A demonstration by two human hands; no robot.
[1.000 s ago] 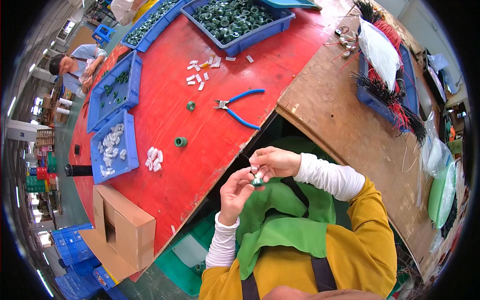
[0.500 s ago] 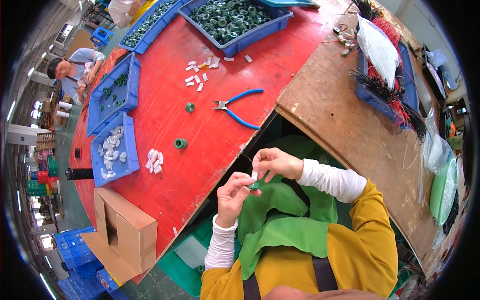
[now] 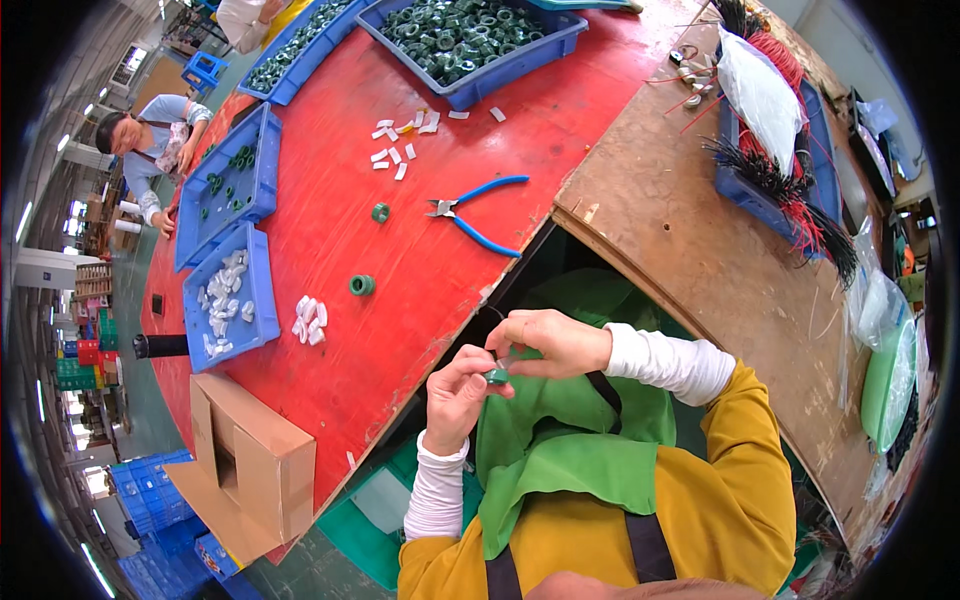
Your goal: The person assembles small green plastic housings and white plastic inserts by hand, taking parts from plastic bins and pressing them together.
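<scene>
- While the left hand clamps a green ring between thumb and fingers, the right hand comes in close over it, fingertips bunched at the ring's upper side; a pale sliver shows there, mostly hidden, and whether those fingertips are clamped on it I can't tell.
- Steady is the word here: a firm low pinch by the left hand keeps the ring from spinning, and the right thumb would do best pressing evenly, flat against the curve, with no skewing.
- Both hands work in the air, just off the red tabletop's edge and above the green apron, so a slip would likely drop the ring into the lap or the dark gap.
- Out on the red, two loose green rings sit well apart from each other, white pieces heap up to their left, and the blue-handled cutters lie splayed near the corner.
- Further off, white strips scatter below a heaped blue tray.
- Left side, a tray of white pieces stands above an open cardboard box.
- Over right, the brown tabletop carries a wire-filled tray; nothing blocks the hands.
</scene>
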